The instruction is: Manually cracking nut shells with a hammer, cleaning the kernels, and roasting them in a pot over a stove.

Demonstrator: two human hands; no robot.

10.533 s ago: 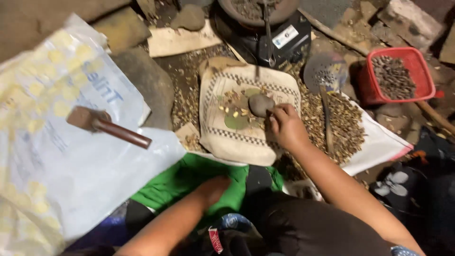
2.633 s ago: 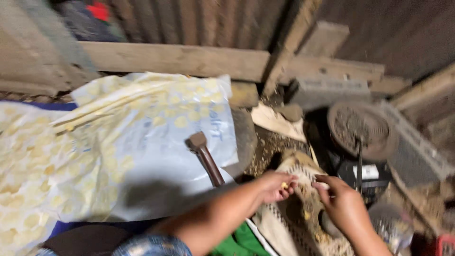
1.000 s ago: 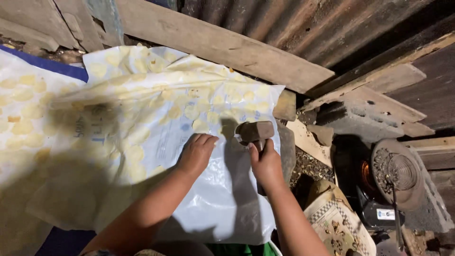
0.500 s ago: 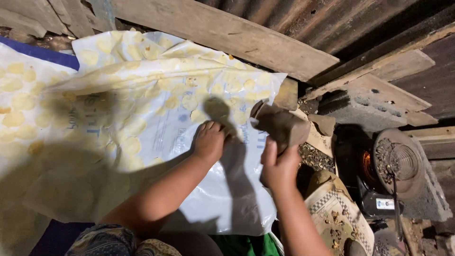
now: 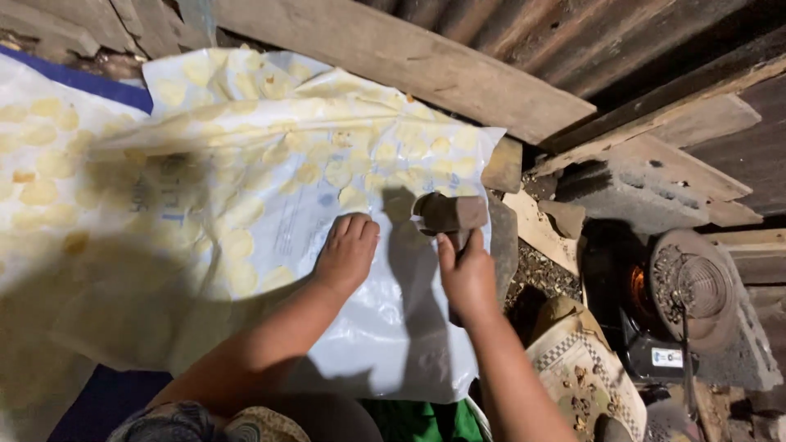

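A blocky hammer [image 5: 449, 214] is gripped by the right hand [image 5: 467, 274]; the left hand [image 5: 347, 255] is pressed flat, apparently open, on crinkled plastic sheeting [image 5: 246, 164].

The ground [image 5: 536, 266] here is bare dirt strewn with small husks and grit. Most of it on the left lies under a wide plastic sheet [image 5: 246, 164], white with yellow blotches and a blue edge at the far left. The left hand [image 5: 348, 254] presses flat on the sheet. Beside the sheet's right edge lie a flat stone [image 5: 503, 164] and a pale board [image 5: 536, 229]. Further right a concrete block [image 5: 647, 188] sits on the ground, and a woven mat [image 5: 585, 381] lies nearer, dotted with small bits. Green cloth [image 5: 426, 419] shows at the bottom edge.
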